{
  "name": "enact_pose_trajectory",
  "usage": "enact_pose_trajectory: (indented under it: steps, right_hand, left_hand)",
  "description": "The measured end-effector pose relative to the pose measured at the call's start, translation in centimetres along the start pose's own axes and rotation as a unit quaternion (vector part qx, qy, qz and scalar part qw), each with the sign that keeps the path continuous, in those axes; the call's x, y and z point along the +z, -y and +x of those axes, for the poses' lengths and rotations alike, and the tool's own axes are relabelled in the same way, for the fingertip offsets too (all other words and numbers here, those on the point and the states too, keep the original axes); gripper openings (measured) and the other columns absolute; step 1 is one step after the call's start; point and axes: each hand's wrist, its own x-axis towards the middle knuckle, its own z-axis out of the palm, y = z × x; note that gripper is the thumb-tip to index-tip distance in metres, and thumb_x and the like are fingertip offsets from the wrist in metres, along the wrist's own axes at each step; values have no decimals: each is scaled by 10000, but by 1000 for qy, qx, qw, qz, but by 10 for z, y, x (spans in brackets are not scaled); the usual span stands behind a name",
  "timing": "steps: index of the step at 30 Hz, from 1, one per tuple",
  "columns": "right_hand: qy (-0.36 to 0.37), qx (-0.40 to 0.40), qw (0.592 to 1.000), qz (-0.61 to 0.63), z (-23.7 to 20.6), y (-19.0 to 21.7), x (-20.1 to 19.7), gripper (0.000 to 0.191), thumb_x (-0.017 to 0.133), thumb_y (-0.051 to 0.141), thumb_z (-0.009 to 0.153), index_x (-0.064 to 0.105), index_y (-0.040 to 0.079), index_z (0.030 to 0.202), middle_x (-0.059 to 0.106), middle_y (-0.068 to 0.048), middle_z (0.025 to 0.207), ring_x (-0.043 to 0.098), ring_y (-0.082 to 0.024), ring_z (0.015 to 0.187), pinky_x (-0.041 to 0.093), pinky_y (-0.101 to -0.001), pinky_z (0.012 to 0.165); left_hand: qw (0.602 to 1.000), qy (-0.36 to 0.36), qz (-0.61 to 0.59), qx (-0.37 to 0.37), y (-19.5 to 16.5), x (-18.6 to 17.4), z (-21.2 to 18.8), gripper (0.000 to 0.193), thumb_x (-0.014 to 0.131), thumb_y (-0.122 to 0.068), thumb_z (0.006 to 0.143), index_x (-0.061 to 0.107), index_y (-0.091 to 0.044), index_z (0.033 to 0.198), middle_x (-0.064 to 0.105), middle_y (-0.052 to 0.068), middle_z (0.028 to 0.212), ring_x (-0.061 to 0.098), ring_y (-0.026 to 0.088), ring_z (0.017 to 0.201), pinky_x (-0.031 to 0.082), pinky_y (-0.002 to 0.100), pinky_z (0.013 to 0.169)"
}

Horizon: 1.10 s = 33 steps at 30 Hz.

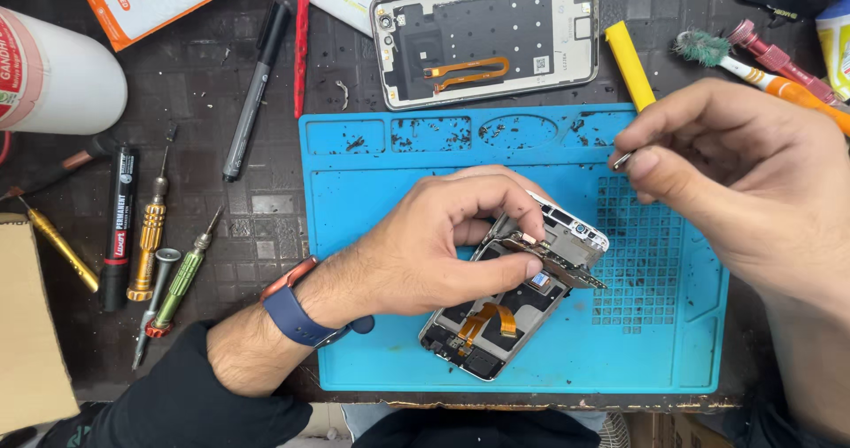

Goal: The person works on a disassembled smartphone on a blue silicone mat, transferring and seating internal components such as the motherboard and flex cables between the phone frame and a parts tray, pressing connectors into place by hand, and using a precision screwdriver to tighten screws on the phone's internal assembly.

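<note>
An opened phone (518, 302) with exposed circuit board and orange flex cables lies tilted on a blue repair mat (372, 342). My left hand (434, 244), with a blue-strapped watch on the wrist, grips the phone's upper part between thumb and fingers. My right hand (744, 173) hovers to the upper right of the phone, apart from it, pinching a small metal tool tip (622, 159) between thumb and forefinger. The tool's remaining length is hidden in the hand.
The phone's back cover (487, 36) lies above the mat. Screwdrivers (150, 235), a black marker (118, 227) and a pen (255, 89) lie left. A yellow stick (630, 63), a brush (753, 69), a white bottle (53, 72) and a cardboard box (31, 342) surround them.
</note>
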Motion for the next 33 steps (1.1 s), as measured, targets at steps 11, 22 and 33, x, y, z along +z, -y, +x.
enact_pose_trajectory:
  steps: [11,22,33]
  right_hand:
    - [24,-131,965,-224,-4,26,16,181,736,-16,913,727,14,1091,730,-101,1003,698,-144,876,537,-272,760]
    - [115,-240,901,-343,4,26,20,191,778,73,812,698,86,985,712,-18,919,686,-190,854,531,-319,789]
    - [129,-237,889,-371,4,21,17,212,783,116,802,700,110,996,704,-6,944,684,-199,892,534,-333,788]
  left_hand:
    - [1000,2,12,-3,-2,-1,0,191,721,-76,942,642,-45,1113,607,61,1287,625,140,1240,578,330,1124]
    - [1000,3,-5,10,0,0,0,188,710,-46,950,633,-30,1120,619,57,1280,625,125,1208,585,303,1086]
    - [1000,-5,19,4,-1,2,0,201,712,-81,943,640,-37,1125,623,53,1271,629,122,1194,593,293,1058]
